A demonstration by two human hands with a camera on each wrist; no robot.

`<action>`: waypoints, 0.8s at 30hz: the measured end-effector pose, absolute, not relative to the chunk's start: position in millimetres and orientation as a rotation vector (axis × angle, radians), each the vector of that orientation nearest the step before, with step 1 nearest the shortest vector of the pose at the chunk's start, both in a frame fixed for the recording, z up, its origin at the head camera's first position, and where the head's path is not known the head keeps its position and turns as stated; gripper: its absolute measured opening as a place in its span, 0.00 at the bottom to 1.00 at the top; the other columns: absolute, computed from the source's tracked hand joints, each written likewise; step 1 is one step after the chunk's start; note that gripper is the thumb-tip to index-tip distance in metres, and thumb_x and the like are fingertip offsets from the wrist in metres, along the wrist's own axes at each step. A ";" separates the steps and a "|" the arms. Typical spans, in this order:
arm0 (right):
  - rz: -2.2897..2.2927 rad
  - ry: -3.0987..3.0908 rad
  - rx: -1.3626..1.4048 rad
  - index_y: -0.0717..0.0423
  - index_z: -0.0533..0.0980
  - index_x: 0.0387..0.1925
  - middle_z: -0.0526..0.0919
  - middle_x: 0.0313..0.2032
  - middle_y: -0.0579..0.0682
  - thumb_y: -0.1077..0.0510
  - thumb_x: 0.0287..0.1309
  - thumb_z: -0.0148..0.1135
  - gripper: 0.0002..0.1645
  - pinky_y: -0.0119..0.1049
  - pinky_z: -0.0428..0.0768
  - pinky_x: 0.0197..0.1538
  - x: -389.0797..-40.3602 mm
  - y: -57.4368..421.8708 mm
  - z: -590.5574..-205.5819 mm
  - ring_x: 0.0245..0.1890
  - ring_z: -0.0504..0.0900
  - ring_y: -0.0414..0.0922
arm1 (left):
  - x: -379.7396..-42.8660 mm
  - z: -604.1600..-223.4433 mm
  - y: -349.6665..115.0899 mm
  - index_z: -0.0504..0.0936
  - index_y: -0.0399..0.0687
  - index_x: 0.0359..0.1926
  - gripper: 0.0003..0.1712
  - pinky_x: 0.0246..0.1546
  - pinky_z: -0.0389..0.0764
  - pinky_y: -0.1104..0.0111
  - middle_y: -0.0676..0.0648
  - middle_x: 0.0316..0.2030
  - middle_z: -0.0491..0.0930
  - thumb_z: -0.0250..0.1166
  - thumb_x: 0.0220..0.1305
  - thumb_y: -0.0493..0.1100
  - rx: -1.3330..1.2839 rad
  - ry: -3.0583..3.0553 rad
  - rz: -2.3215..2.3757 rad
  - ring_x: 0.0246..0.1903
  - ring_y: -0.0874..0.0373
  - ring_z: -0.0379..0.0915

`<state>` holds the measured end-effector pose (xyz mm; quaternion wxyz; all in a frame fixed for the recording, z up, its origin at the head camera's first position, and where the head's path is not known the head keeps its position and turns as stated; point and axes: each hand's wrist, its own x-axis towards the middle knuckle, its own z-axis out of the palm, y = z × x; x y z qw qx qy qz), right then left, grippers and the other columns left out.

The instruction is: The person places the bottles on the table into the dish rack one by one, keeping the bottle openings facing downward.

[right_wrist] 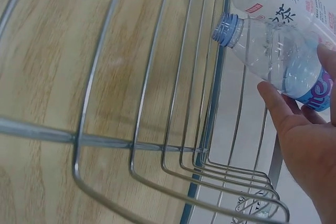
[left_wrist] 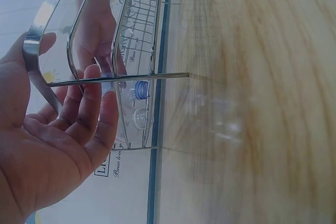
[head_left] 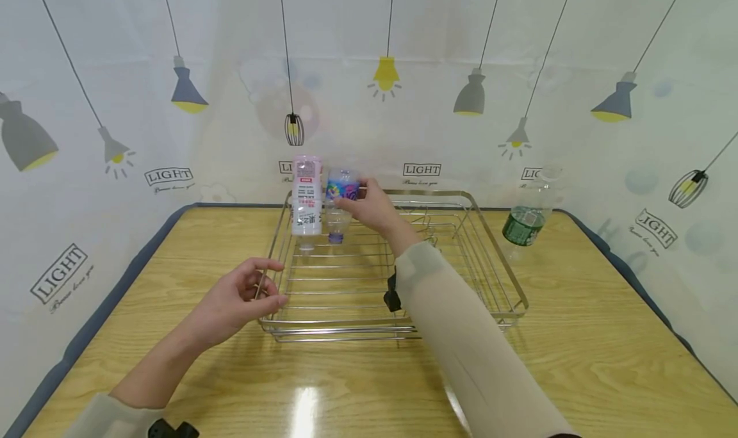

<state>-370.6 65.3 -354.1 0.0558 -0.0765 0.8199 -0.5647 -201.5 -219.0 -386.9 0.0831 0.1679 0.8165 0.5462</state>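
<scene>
My right hand (head_left: 377, 209) holds a small clear plastic bottle (head_left: 337, 217) with a blue-purple label, neck down, over the back of a wire rack (head_left: 398, 323). The bottle's blue cap (right_wrist: 227, 30) points down toward the rack's wires in the right wrist view. Beside it on the left, a pink-and-white labelled bottle (head_left: 307, 198) also stands neck down at the rack's back left. At the left front corner of the rack is my left hand (head_left: 233, 303), thumb and fingers apart around the metal rim (left_wrist: 32, 51), fingers loosely bent.
A clear bottle with a green label (head_left: 523, 225) stands upright on the wooden table (head_left: 588, 335), right of the rack. Behind the table hangs a white cloth (head_left: 346, 28) printed with lamps, its dark blue border (head_left: 135, 259) running along the table's edges.
</scene>
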 end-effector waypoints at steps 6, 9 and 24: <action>-1.699 2.485 -0.262 0.57 0.57 0.84 0.76 0.71 0.59 0.48 0.73 0.74 0.51 0.53 0.83 0.70 -370.1 65.1 -355.4 0.65 0.82 0.56 | -201.3 -386.3 -218.9 0.71 0.41 0.72 0.32 0.36 0.80 0.68 0.43 0.43 0.81 0.74 0.73 0.41 0.499 2.444 1.626 0.37 0.58 0.79; -1.682 2.499 -0.267 0.57 0.56 0.85 0.75 0.73 0.60 0.49 0.73 0.73 0.52 0.53 0.83 0.69 -370.7 65.3 -355.5 0.67 0.81 0.56 | -201.1 -385.9 -218.6 0.71 0.41 0.72 0.32 0.36 0.81 0.68 0.43 0.43 0.81 0.74 0.73 0.41 0.498 2.450 1.622 0.37 0.58 0.79; -1.645 2.499 -0.312 0.58 0.56 0.85 0.76 0.73 0.61 0.52 0.76 0.69 0.47 0.52 0.85 0.66 -371.6 67.9 -355.7 0.69 0.80 0.57 | -200.9 -386.7 -219.0 0.72 0.41 0.72 0.32 0.36 0.81 0.68 0.43 0.42 0.81 0.74 0.73 0.41 0.504 2.454 1.621 0.37 0.58 0.80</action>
